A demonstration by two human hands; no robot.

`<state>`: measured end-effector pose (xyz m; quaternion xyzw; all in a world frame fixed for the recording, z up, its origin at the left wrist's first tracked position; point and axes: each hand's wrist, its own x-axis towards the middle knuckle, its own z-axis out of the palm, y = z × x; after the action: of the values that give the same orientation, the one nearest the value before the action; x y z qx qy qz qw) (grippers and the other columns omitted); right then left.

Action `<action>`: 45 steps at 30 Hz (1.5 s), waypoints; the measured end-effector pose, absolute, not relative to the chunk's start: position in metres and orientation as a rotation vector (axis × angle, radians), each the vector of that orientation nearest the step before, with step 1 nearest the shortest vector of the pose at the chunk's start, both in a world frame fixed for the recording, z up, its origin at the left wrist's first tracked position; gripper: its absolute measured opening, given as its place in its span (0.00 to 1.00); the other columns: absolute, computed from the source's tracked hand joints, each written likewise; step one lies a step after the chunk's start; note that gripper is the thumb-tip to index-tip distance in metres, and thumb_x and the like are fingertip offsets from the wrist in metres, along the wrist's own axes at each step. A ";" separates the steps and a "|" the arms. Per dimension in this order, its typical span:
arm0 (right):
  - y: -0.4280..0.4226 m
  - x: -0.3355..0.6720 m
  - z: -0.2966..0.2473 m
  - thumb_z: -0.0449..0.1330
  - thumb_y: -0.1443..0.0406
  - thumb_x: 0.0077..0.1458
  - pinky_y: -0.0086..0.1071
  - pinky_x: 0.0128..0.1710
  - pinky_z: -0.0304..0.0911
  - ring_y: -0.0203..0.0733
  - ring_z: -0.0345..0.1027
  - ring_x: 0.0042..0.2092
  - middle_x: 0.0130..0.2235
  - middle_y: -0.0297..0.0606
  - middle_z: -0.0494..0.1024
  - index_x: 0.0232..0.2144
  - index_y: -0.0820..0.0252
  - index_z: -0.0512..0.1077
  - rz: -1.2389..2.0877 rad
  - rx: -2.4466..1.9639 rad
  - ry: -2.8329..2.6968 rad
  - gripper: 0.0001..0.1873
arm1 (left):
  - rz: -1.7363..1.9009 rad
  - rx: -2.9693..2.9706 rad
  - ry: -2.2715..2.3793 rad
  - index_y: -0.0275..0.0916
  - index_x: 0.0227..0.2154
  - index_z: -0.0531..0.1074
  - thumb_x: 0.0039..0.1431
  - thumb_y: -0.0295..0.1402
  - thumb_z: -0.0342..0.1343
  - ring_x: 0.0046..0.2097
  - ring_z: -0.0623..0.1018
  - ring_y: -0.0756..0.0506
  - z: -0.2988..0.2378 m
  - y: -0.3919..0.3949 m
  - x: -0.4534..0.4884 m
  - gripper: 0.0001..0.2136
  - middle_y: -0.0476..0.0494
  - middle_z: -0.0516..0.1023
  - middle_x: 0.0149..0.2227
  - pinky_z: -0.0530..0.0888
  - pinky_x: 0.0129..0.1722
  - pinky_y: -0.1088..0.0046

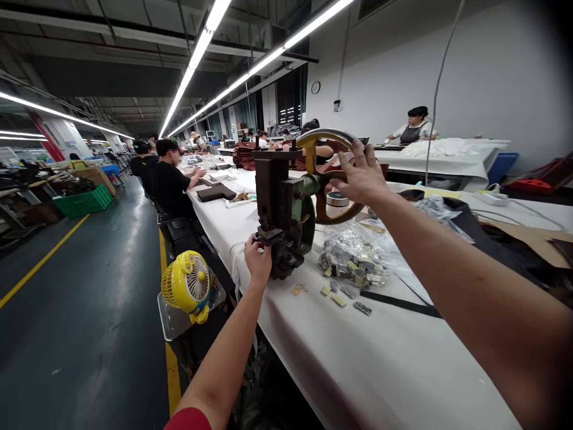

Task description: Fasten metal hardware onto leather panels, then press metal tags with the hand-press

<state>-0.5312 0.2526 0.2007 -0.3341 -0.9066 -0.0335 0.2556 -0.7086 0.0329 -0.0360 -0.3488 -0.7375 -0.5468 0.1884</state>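
Note:
A dark hand press [282, 209] with a brass handwheel [329, 138] stands on the white table [358, 358]. My right hand [360, 176] rests on the wheel's rim, fingers curled over it. At the press's lower jaw, my left hand [257, 257] is closed in a pinch on something too small to make out. Several small metal pieces [340, 294] lie loose on the cloth beside the press. A clear plastic bag [353, 254] of more such pieces sits just right of it.
A yellow fan [188, 286] is clamped at the table's left edge. A black strap [398, 303] lies on the cloth to the right. Other people sit along the table farther back; one stands at a far table. An aisle runs on the left.

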 end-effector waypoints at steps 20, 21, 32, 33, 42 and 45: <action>0.139 -0.412 -0.021 0.48 0.54 0.69 0.39 0.40 0.67 0.51 0.75 0.44 0.48 0.45 0.78 0.57 0.55 0.75 0.402 -0.718 -2.825 0.25 | -1.340 -0.872 -2.093 0.44 0.40 0.81 0.61 0.40 0.60 0.65 0.67 0.33 -0.046 -0.032 -0.694 0.09 0.37 0.73 0.58 0.62 0.66 0.45; 0.139 -0.411 -0.021 0.47 0.55 0.70 0.39 0.41 0.67 0.50 0.75 0.44 0.48 0.44 0.78 0.57 0.55 0.75 0.405 -0.706 -2.828 0.24 | -1.365 -0.906 -2.099 0.44 0.40 0.82 0.61 0.40 0.60 0.64 0.68 0.34 -0.040 -0.019 -0.697 0.09 0.37 0.74 0.58 0.62 0.66 0.45; 0.140 -0.412 -0.020 0.46 0.54 0.70 0.40 0.42 0.66 0.49 0.75 0.44 0.50 0.43 0.77 0.57 0.53 0.75 0.446 -0.752 -2.851 0.25 | -1.527 -0.940 -2.279 0.42 0.32 0.82 0.57 0.37 0.64 0.67 0.63 0.32 -0.036 0.015 -0.719 0.06 0.40 0.69 0.64 0.61 0.67 0.48; 0.140 -0.412 -0.020 0.46 0.54 0.70 0.39 0.41 0.65 0.49 0.75 0.44 0.49 0.42 0.77 0.57 0.53 0.75 0.444 -0.758 -2.853 0.25 | -1.516 -0.937 -2.308 0.42 0.32 0.82 0.57 0.36 0.64 0.68 0.61 0.32 -0.034 0.015 -0.718 0.06 0.41 0.67 0.66 0.60 0.68 0.50; 0.141 -0.412 -0.024 0.46 0.53 0.69 0.39 0.41 0.65 0.48 0.75 0.43 0.49 0.41 0.77 0.57 0.52 0.75 0.433 -0.774 -2.842 0.25 | -1.488 -0.962 -2.336 0.42 0.32 0.84 0.56 0.35 0.64 0.70 0.59 0.32 -0.022 -0.005 -0.718 0.05 0.41 0.67 0.66 0.56 0.69 0.48; 0.143 -0.413 -0.026 0.47 0.53 0.69 0.38 0.41 0.65 0.48 0.75 0.44 0.49 0.41 0.77 0.57 0.51 0.75 0.436 -0.762 -2.840 0.24 | -1.490 -0.977 -2.317 0.43 0.33 0.84 0.57 0.35 0.62 0.64 0.67 0.35 -0.020 -0.019 -0.719 0.06 0.39 0.73 0.60 0.62 0.66 0.52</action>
<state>-0.4133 0.1428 -0.0256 -0.2553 -0.9520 0.1463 0.0843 -0.7191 -0.0192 -0.0203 -0.3322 -0.7880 -0.5068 0.1089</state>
